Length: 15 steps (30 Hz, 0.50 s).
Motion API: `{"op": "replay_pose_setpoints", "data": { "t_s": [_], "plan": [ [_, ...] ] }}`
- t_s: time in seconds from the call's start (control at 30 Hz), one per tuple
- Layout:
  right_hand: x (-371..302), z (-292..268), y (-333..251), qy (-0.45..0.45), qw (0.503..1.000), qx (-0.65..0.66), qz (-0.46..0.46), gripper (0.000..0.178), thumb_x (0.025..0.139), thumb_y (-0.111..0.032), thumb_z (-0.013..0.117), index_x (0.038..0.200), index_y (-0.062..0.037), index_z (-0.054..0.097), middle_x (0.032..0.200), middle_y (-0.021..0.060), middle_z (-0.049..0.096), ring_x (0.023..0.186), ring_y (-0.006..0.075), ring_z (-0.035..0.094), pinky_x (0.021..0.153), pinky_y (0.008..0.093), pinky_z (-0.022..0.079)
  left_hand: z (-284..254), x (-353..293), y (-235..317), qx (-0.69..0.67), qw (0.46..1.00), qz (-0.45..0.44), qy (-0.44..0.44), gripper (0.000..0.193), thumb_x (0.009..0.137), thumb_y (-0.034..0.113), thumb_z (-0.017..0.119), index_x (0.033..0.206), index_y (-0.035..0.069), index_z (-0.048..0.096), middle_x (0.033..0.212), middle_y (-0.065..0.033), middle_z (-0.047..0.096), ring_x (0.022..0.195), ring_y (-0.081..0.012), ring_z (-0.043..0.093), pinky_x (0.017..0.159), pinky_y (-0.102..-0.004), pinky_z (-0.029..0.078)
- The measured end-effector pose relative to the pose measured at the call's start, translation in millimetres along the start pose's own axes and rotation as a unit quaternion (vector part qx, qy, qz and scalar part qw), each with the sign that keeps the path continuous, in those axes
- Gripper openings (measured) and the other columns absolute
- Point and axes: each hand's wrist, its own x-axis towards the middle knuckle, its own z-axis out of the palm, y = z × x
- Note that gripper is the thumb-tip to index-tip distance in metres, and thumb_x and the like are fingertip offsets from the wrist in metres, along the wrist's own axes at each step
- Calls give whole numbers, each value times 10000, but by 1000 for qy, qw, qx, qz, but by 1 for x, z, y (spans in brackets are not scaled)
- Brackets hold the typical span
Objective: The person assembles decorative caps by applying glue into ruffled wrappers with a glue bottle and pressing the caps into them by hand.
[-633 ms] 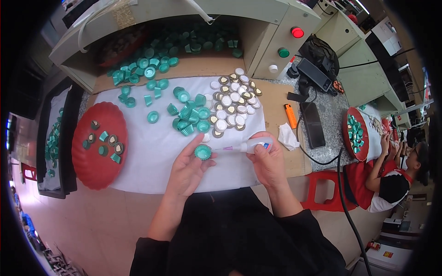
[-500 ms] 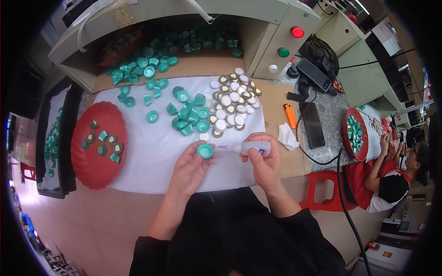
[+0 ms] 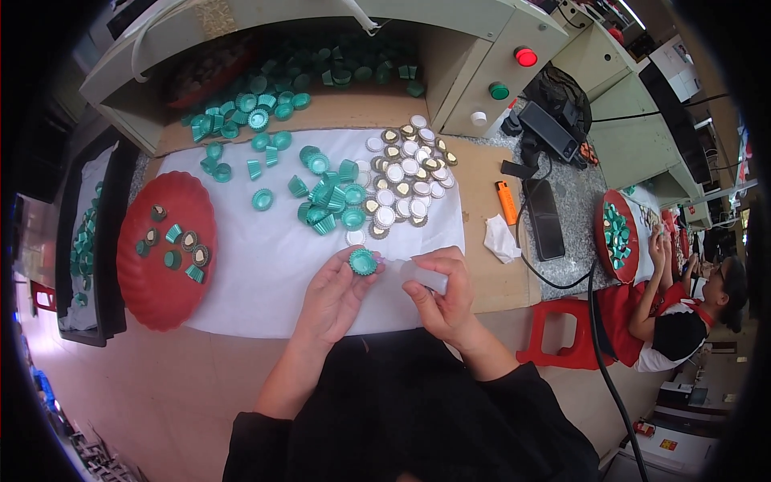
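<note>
2 hands (image 3: pixel 333 296) (image 3: pixel 446 296) near sheet's edge (image 3: pixel 249 330), room leftward; bottle (image 3: pixel 426 278) seemingly touching green cup (image 3: pixel 362 261).

No lettering is legible. A red-and-yellow label (image 3: pixel 668 444) on a white surface (image 3: pixel 676 463), lower right, appears too small to read.

bottle (image 3: pixel 427 279): part-hidden by right hand (image 3: pixel 447 304) | nozzle (image 3: pixel 381 262): blurred, perhaps touching green cup (image 3: pixel 362 262) | black garment (image 3: pixel 401 410): cut off below
</note>
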Motion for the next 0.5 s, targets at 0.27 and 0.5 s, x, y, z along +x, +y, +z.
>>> {"op": "replay_pose_setpoints", "data": {
  "t_s": [0.27,0.5],
  "plan": [
    [2,1,0,-10,1000,-9,-3,294,700,-64,652,920,8,470,834,136,533,708,244,505,604,292,418,-1,0,-1,2,1000,6,-6,307,857,164,464,1112,3,410,1067,-142,506,998,-229,495,858,-292,398],
    [3,0,2,-21,1000,-11,-2,283,712,-64,634,930,3,467,846,129,518,720,220,498,628,280,408,1,0,0,0,1000,3,-6,302,852,162,475,1106,8,418,1059,-136,514,991,-228,497,865,-299,390]
  ]
}}
